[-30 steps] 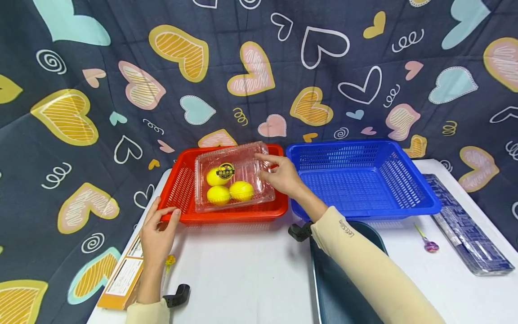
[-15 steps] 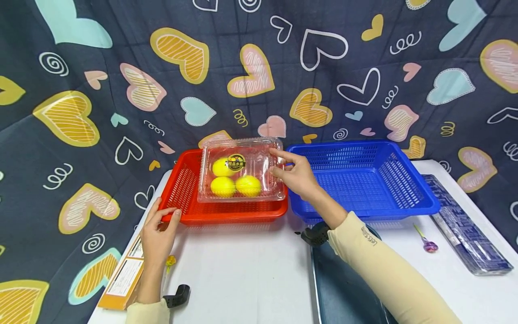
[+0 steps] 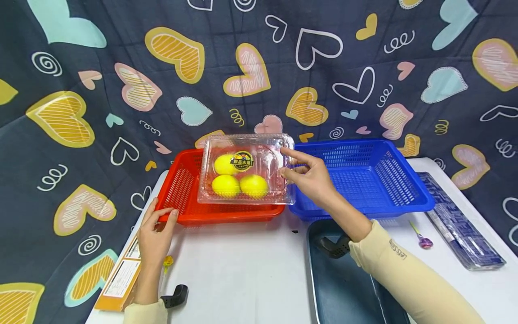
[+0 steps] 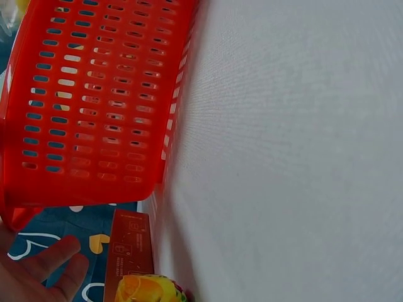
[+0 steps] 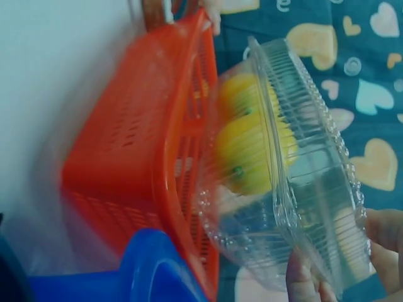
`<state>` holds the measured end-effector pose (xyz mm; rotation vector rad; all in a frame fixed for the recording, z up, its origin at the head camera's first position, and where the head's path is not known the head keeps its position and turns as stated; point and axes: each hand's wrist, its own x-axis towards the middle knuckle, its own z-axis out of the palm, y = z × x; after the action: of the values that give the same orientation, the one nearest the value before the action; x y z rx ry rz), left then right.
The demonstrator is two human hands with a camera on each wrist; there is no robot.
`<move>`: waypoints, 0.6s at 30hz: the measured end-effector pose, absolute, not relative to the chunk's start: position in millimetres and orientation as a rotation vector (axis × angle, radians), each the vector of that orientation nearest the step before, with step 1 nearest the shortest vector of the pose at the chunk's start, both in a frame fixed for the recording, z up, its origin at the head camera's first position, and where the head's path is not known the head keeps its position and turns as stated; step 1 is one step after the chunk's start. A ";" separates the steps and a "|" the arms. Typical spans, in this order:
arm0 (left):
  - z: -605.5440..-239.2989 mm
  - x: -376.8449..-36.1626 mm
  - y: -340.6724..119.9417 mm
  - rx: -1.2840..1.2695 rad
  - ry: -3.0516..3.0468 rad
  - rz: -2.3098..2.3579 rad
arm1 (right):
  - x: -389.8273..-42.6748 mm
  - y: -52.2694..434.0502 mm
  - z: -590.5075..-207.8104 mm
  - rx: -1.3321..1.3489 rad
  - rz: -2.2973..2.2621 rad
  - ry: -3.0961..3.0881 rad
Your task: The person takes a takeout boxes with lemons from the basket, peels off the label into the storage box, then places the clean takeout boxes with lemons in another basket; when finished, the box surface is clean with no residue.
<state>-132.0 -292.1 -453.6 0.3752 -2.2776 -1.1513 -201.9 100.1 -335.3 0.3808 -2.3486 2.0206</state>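
A clear plastic clamshell box with a dark round label holds three yellow lemon-like fruits. My right hand pinches the box by its right end, thumb at the front and fingers at the back edge. In the right wrist view the box hangs tilted above the rim of the red basket. My left hand touches the near left corner of the red basket at its rim. In the left wrist view only some fingers show below that corner, so their hold is partly hidden.
A blue basket stands right of the red one. Before it lies a dark tray, under the right forearm. A purple lollipop and a long blue packet lie at right. An orange box and yellow lollipop lie at left.
The right hand has lifted the clear box from the red basket and carried it rightward, toward the blue basket. The left hand has stayed at the red basket's corner.
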 end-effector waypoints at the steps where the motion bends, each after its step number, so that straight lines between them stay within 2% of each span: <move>1: -453.7 -132.1 -291.9 0.372 -2.277 -1.150 | -199.3 102.4 -335.5 0.384 2.016 -2.350; 18: -453.4 -131.5 -290.9 0.372 -2.273 -1.173 | -135.3 131.9 -344.4 0.360 1.970 -2.390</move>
<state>-131.5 -290.9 -453.4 0.3722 -2.2735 -1.1727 -135.3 131.9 -344.4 0.3601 -2.3897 1.9697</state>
